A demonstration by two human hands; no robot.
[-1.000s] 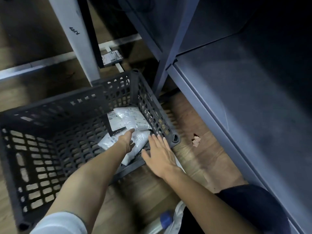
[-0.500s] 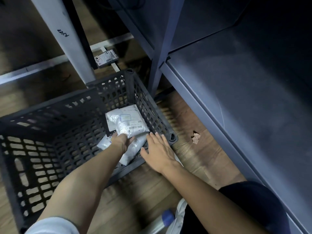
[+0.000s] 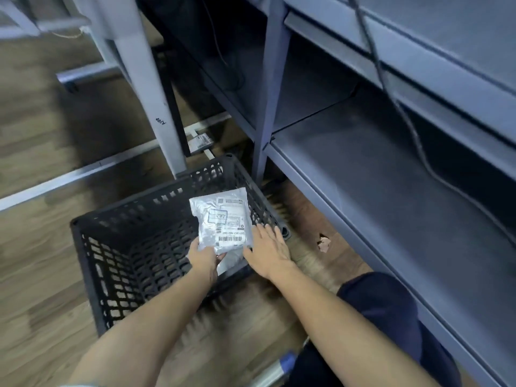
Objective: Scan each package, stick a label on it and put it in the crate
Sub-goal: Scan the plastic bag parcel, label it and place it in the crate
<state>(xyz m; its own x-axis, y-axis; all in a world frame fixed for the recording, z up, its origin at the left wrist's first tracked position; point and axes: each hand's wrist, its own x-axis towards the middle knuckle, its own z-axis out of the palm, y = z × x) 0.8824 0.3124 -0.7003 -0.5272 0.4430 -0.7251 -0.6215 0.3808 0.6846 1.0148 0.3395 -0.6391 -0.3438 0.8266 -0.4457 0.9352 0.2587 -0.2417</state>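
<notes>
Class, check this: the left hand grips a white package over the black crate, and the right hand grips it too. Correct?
Not quite. In the head view the left hand grips the white package over the black crate, but the right hand lies open beside it, fingers straight.

— What's on the wooden floor [image 3: 42, 275]?

— A black lattice crate [image 3: 117, 247] stands on it, beside the grey shelving unit [image 3: 363, 191], whose upright comes down just past the crate's far corner.

— Anything loose?

— A torn scrap of cardboard [image 3: 324, 243] lies on the boards near the shelf edge — and a small labelled packet [image 3: 199, 141] behind the pale post [image 3: 156, 107].
</notes>
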